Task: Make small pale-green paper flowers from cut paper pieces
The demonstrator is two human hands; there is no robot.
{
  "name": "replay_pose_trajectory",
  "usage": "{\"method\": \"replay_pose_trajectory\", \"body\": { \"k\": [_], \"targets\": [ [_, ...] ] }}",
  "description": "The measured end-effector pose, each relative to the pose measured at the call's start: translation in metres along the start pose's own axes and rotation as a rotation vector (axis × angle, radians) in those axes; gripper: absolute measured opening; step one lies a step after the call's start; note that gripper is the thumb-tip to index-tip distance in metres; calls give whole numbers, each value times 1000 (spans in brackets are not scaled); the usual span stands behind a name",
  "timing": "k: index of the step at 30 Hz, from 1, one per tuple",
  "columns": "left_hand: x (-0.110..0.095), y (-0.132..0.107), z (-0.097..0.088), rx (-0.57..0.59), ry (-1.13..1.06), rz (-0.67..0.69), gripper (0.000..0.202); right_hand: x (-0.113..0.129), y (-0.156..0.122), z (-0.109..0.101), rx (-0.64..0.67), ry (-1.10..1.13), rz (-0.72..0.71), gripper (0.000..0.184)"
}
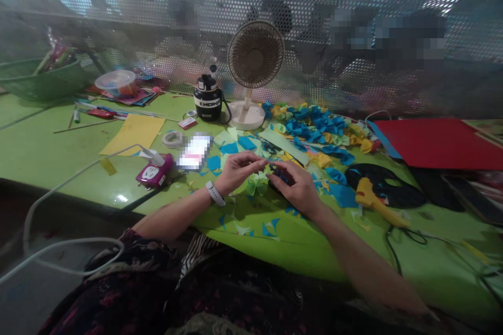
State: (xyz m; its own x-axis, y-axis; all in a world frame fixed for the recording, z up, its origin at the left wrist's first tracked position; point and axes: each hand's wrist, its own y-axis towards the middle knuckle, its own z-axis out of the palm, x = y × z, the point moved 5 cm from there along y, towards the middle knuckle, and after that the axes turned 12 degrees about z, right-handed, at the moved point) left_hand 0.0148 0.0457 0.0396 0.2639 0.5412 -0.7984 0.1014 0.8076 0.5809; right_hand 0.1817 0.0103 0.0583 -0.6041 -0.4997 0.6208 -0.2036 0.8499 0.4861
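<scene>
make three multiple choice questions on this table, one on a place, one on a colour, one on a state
1. Where is the yellow hot glue gun?
A) right of the right hand
B) in the green basket
C) on the yellow paper

2. What colour is the large sheet at the far right of the table?
A) yellow
B) blue
C) red

3. How does the desk fan stand?
A) on its side
B) upright
C) tipped face down

1: A, it lies on a black cutout right of that hand.
2: C, the sheet shows red.
3: B, its head stands above its round base.
</scene>
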Motion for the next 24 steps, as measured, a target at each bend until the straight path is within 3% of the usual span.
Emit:
{"method": "replay_pose_trajectory", "body": {
  "k": [16,24],
  "targets": [
    [5,2,-8,-195,-41,-84,39,-2,0,3,86,76,70,19],
    [6,2,-7,-223,-104,-122,40,-4,0,4,241,231,270,27]
  ]
}}
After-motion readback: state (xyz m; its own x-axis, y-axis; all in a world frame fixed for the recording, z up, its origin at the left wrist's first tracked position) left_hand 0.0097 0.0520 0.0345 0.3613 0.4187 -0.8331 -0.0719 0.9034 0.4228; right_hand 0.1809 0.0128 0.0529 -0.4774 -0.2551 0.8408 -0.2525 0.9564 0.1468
